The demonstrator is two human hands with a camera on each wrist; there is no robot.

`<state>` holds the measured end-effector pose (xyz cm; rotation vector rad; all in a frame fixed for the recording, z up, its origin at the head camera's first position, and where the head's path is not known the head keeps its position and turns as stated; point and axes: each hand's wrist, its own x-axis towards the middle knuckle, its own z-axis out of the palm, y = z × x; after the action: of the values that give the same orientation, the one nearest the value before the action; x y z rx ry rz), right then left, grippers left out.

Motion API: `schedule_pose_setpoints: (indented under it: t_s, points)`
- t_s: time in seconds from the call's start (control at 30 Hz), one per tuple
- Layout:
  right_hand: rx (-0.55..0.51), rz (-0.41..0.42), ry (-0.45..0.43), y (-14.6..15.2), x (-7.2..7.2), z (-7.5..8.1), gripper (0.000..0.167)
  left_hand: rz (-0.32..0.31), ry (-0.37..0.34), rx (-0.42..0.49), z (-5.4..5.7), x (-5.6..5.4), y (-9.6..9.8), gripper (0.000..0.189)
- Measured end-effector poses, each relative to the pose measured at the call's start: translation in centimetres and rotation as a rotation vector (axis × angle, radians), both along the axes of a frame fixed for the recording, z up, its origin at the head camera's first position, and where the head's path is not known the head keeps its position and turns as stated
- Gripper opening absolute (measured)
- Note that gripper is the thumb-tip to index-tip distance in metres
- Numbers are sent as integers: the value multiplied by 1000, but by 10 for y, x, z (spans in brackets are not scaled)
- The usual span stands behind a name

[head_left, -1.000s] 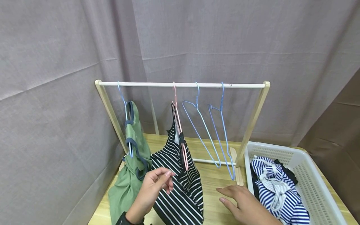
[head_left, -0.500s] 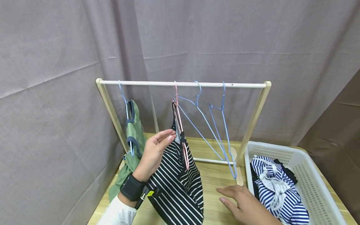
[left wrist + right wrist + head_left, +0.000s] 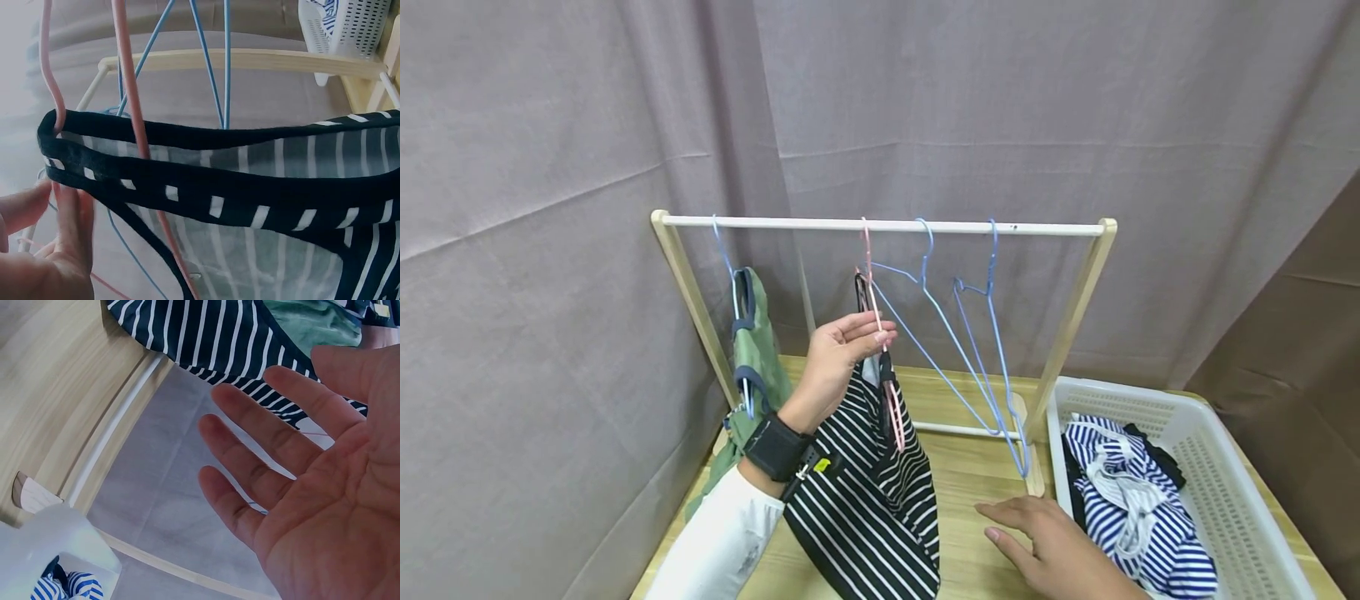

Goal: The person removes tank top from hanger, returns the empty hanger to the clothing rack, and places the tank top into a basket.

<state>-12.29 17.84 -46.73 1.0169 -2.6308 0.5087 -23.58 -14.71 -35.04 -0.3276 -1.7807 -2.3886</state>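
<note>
In the head view my left hand (image 3: pixel 842 350) is raised to the pink hanger (image 3: pixel 868 258), with thumb and fingertips pinching its upper wire. From this hanger, on the rail, hangs a black sleeveless top (image 3: pixel 857 483) with white stripes. The left wrist view shows the fingertips close below the top's dark strap (image 3: pixel 94 159), where the wire passes through it. My right hand (image 3: pixel 1045 542) holds nothing, low over the table; its fingers are spread and straight in the right wrist view. A green garment (image 3: pixel 760 342) with navy trim hangs left of the striped top.
The rack's white rail (image 3: pixel 790 223) also carries a light blue hanger (image 3: pixel 943 325) and a darker blue hanger (image 3: pixel 992 333), both bare. A white basket (image 3: pixel 1225 467) stands right of the rack, with blue-and-white striped clothing (image 3: pixel 1127 500) and black cloth inside.
My left hand has risen and moved right, from in front of the striped top to the pink hanger. The light blue hanger has swung a little. My right hand has stayed put.
</note>
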Motion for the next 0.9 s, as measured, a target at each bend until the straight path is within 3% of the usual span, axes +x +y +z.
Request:
schedule_pose_setpoints:
  t_s: [0.33, 0.9]
  points:
    - [-10, 12, 52, 2, -1, -1, 26, 7, 6, 103, -3, -4, 1, 40]
    - [4, 3, -26, 2, 1, 2, 23, 18, -6, 141, 1, -5, 4, 41]
